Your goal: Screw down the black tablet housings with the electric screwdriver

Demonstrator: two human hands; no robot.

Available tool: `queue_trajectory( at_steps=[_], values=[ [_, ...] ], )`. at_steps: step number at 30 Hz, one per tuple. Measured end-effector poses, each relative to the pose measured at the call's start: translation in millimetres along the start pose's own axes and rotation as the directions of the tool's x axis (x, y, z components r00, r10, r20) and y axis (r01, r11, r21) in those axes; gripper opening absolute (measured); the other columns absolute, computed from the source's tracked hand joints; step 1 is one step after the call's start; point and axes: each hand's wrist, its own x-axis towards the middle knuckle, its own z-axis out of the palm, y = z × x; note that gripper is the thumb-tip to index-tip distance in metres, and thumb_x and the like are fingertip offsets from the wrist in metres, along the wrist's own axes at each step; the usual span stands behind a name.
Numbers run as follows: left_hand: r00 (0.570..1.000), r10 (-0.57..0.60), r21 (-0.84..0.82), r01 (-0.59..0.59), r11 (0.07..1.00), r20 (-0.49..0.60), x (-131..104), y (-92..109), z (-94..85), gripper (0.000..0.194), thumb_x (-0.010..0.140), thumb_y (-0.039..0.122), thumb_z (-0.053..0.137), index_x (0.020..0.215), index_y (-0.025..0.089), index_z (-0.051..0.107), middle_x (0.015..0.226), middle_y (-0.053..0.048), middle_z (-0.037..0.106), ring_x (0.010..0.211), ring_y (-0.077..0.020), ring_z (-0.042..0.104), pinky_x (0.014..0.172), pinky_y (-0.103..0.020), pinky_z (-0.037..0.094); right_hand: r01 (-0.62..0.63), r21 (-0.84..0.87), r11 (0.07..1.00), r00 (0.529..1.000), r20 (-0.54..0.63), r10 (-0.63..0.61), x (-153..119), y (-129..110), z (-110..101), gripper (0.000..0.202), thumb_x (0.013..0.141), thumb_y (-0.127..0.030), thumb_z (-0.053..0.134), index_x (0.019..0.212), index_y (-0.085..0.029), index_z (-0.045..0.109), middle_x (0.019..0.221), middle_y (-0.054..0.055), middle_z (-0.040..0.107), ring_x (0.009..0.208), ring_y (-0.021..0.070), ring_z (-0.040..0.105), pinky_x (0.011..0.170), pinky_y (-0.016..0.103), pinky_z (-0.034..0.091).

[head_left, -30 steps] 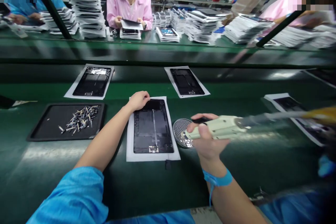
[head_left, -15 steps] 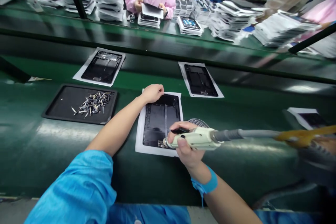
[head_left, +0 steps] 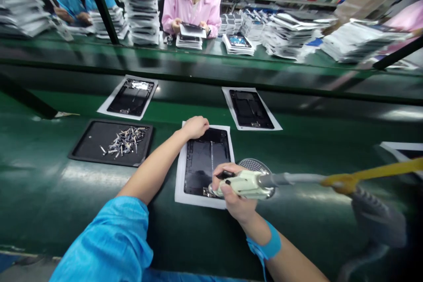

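Observation:
A black tablet housing [head_left: 201, 163] lies on a white sheet [head_left: 180, 180] on the green bench in front of me. My left hand [head_left: 195, 127] rests with curled fingers at the housing's top edge, gripping that edge. In my right hand [head_left: 236, 189] is a pale green power screwdriver [head_left: 249, 184] with a grey cable, its tip at a small board [head_left: 208, 192] at the housing's bottom edge. Behind the tool sits a round perforated metal dish [head_left: 254, 165], partly hidden. To the left a black tray [head_left: 95, 141] holds a pile of small parts [head_left: 127, 141].
Two more housings on sheets lie farther back, one left [head_left: 130, 97] and one right [head_left: 251, 108]. Another sheet [head_left: 396, 150] is at the far right. Across the bench, a person in pink [head_left: 172, 4] handles a panel among paper stacks [head_left: 140, 17]. A yellow strap [head_left: 380, 171] crosses at right.
The view has shifted, so the bench items appear lower. Both hands keep their places on the housing and the tool. The cable and yellow strap have swung slightly.

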Motion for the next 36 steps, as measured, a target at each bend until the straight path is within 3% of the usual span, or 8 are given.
queue_trajectory(
  at_steps=[7,14,18,21,24,27,29,36],
  values=[
    [0.998,-0.051,0.161,0.046,0.986,0.027,52.2,-35.1,-44.6,0.025,0.096,0.019,0.052,0.101,0.018,0.077,0.110,-0.009,0.076,0.100,-0.0207,0.069,0.088,-0.027,0.051,0.064,0.087,0.994,0.964,-0.261,-0.039,7.4,-21.4,-46.5,0.026,0.086,-0.030,0.076,0.111,-0.023,0.071,0.096,0.009,0.069,0.054,0.0205,0.066,0.044,0.039,0.057],
    [0.977,-0.112,0.289,0.161,0.944,-0.180,112.1,-89.0,-113.8,0.031,0.100,0.020,0.044,0.110,0.015,0.073,0.123,-0.015,0.069,0.113,-0.0244,0.063,0.101,-0.034,0.046,0.132,-0.248,0.960,0.978,-0.126,-0.167,6.1,-10.5,-71.1,0.028,0.090,-0.027,0.072,0.118,-0.026,0.067,0.085,0.006,0.071,0.062,0.0208,0.070,0.058,0.037,0.062],
    [0.948,-0.136,0.331,0.232,0.915,-0.289,133.4,-93.8,-128.6,0.035,0.100,0.019,0.042,0.120,0.013,0.070,0.125,-0.020,0.067,0.126,-0.0309,0.056,0.112,-0.045,0.037,0.147,-0.257,0.955,0.970,-0.150,-0.190,12.5,-15.9,-70.6,0.025,0.094,-0.030,0.069,0.119,-0.025,0.065,0.094,0.005,0.072,0.055,0.0147,0.067,0.058,0.032,0.061],
    [0.962,-0.111,0.354,0.197,0.914,-0.249,140.4,-63.3,-108.1,0.042,0.099,0.021,0.046,0.137,0.010,0.060,0.135,-0.022,0.062,0.130,-0.0336,0.053,0.113,-0.049,0.038,0.152,-0.276,0.949,0.967,-0.159,-0.201,15.2,-22.3,-69.7,0.023,0.096,-0.030,0.067,0.117,-0.024,0.065,0.095,0.005,0.071,0.063,0.0151,0.069,0.060,0.028,0.060],
    [0.998,0.033,0.361,-0.013,0.932,-0.049,137.1,-4.1,-63.4,0.036,0.101,0.033,0.049,0.131,0.019,0.066,0.134,-0.012,0.065,0.121,-0.0264,0.061,0.104,-0.036,0.048,0.161,-0.326,0.931,0.957,-0.181,-0.229,14.5,-22.9,-69.7,0.020,0.095,-0.030,0.067,0.114,-0.024,0.065,0.091,0.006,0.072,0.077,0.0194,0.072,0.066,0.030,0.061],
    [0.970,0.201,0.343,-0.238,0.909,0.139,125.4,58.5,-16.1,0.031,0.097,0.042,0.059,0.120,0.027,0.073,0.123,-0.005,0.069,0.116,-0.0226,0.065,0.097,-0.029,0.052,0.150,-0.352,0.924,0.949,-0.210,-0.234,12.6,-17.3,-69.5,0.020,0.094,-0.028,0.066,0.113,-0.024,0.065,0.091,0.006,0.071,0.078,0.0216,0.072,0.069,0.035,0.061],
    [0.951,0.231,0.358,-0.293,0.887,0.206,117.3,88.7,6.8,0.027,0.096,0.035,0.061,0.115,0.021,0.075,0.118,-0.009,0.070,0.113,-0.0250,0.068,0.094,-0.031,0.055,0.134,-0.370,0.919,0.945,-0.232,-0.231,12.5,-13.0,-69.2,0.020,0.092,-0.027,0.066,0.112,-0.023,0.065,0.091,0.006,0.071,0.074,0.0214,0.072,0.072,0.038,0.061],
    [0.975,0.122,0.487,-0.198,0.851,0.185,104.5,127.7,33.2,0.037,0.098,0.005,0.039,0.119,0.004,0.070,0.121,-0.025,0.066,0.108,-0.0310,0.072,0.088,-0.037,0.059,0.078,-0.446,0.892,0.937,-0.274,-0.219,18.9,-3.0,-72.4,0.013,0.089,-0.025,0.068,0.101,-0.021,0.068,0.088,0.004,0.072,0.069,0.0186,0.071,0.068,0.032,0.061]
  ],
)
